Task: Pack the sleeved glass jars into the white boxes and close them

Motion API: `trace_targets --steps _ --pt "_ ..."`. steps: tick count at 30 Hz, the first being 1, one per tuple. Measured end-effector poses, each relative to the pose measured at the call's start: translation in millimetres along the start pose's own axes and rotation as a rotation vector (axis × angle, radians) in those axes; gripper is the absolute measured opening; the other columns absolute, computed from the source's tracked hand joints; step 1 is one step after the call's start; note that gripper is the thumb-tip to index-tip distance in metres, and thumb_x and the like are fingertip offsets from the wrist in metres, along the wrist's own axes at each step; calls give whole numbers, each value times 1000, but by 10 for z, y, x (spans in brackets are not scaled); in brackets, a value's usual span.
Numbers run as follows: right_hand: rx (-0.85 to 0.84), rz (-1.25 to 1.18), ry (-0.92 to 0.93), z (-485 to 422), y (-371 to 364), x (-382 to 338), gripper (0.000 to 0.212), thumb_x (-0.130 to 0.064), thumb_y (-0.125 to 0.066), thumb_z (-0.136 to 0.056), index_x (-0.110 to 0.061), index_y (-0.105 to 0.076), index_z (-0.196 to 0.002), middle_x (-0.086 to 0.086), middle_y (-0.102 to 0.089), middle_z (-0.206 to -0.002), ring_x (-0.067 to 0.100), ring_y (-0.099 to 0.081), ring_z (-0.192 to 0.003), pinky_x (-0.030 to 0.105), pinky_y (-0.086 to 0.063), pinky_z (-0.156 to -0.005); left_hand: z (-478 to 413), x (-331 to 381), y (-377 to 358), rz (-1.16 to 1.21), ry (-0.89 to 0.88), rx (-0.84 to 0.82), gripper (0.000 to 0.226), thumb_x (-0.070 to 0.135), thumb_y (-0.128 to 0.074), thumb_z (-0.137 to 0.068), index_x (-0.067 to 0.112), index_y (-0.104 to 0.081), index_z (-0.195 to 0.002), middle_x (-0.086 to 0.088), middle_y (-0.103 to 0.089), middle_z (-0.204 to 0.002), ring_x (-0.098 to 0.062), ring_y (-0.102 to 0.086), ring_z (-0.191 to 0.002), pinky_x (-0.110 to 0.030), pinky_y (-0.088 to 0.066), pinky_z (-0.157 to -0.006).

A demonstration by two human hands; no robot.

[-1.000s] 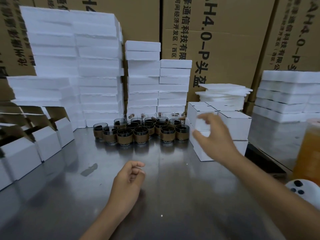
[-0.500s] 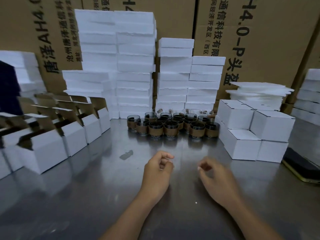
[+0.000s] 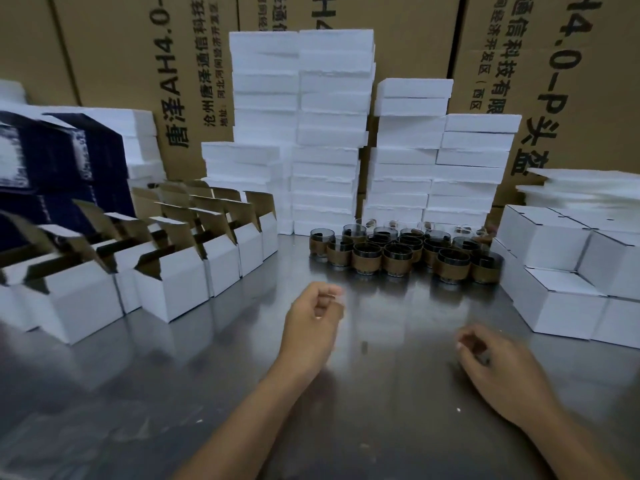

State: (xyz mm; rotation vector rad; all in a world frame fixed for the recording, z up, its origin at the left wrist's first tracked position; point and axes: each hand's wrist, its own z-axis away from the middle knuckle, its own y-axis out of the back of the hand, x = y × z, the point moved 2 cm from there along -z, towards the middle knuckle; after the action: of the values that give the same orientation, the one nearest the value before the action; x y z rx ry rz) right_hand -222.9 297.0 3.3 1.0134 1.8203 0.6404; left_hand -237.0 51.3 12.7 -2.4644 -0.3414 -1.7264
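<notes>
A person's two bare forearms lie on a steel tabletop (image 3: 207, 393). The left grip (image 3: 313, 323) is loosely curled and grasps nothing. The right grip (image 3: 502, 372), knuckles up, is likewise relaxed and empty. The two are well apart.

Straight beyond both grips stands a tight cluster of glass jars (image 3: 397, 259), each upright and wrapped in a brown sleeve, none of them boxed. To the left of the left grip, rows of open white boxes (image 3: 173, 289) stand with their brown-lined lids raised. Beyond and to the right of the right grip, closed white boxes (image 3: 561, 310) are stacked two high, with the nearest jars just beside them.

Behind the jars rise uneven stacks of white foam slabs (image 3: 332, 133), backed by large brown cartons (image 3: 114, 64) printed with black lettering. Dark blue boxes (image 3: 69, 161) are piled far to the left of the left grip, and a heap of thin white sheets (image 3: 588, 192) lies above the closed boxes.
</notes>
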Motion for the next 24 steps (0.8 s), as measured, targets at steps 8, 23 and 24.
trace_targets --steps 8,23,24 --pt "11 18 -30 -1 -8 -26 13 -13 -64 -84 -24 -59 -80 -9 -57 -71 -1 -46 -62 29 -33 -59 -266 36 1440 -491 -140 471 24 14 -58 -90 22 -53 -112 -2 -45 -122 -10 -49 -98 -24 -41 -80" --pt "35 58 -6 -4 -55 30 24 -13 -67 -81 -32 -55 -76 -16 -54 -64 0 -48 -59 27 -33 -52 -328 -87 1969 -866 -5 424 23 24 -64 -88 13 -64 -107 -11 -38 -134 -32 -50 -115 -44 -44 -94" --pt "34 57 -4 -3 -57 33 23 -13 -67 -81 -32 -55 -76 -17 -54 -65 -1 -48 -60 27 -33 -52 -317 -62 1941 -891 -31 425 22 25 -64 -87 13 -65 -105 -11 -41 -132 -32 -48 -116 -44 -43 -95"
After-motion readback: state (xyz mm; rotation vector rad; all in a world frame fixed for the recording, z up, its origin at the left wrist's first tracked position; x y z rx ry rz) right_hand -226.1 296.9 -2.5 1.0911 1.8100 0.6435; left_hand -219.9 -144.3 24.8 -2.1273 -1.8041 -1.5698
